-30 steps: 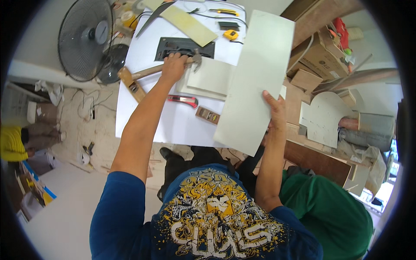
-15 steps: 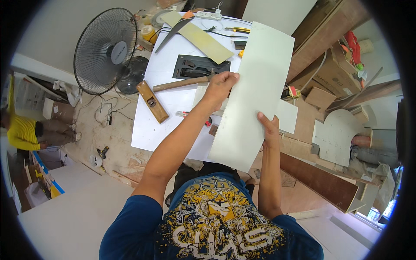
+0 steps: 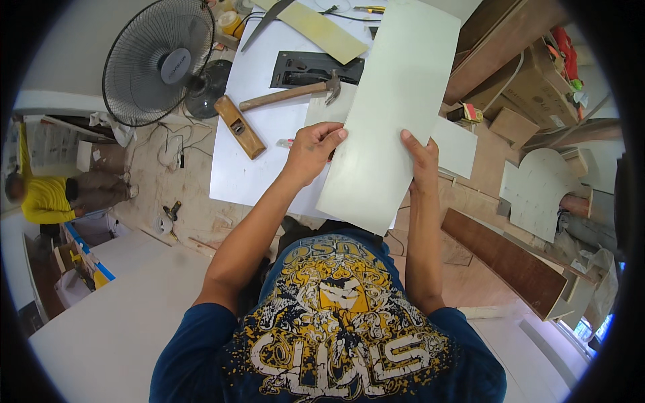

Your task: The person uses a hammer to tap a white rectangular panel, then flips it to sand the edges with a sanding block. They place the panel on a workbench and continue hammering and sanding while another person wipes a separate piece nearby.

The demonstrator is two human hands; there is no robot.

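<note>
Two bare hands hold one long white board (image 3: 386, 121) over the right part of the table (image 3: 235, 185), its near end reaching past the table's near edge. The left hand (image 3: 312, 153) is narrow, with thumb and fingers brought together at the board's left edge; how far those fingers reach beneath cannot be told. The right hand (image 3: 422, 160) grips the opposite edge, one thumb flat on the upper face and the other fingers curled under, mostly hidden.

On the table's left part lies one wooden plane (image 3: 240, 127). Toward the middle of the table is one hammer (image 3: 289, 95), its head beside a pale panel (image 3: 324, 111) that the board and left hand partly cover. One black case (image 3: 279, 80) lies just beyond the hammer. At the table's far side are one yellowish strip (image 3: 322, 30) and one dark curved blade (image 3: 265, 25), the two touching or nearly so. Two cutters show on the table: one red (image 3: 285, 143), half hidden by the left hand, and one yellow (image 3: 369, 9) near the far edge.

Left of the table stands one fan (image 3: 158, 64); well apart on that side is one co-worker (image 3: 50, 200) in a yellow top. Right of the table lies one brown plank (image 3: 504, 262).
</note>
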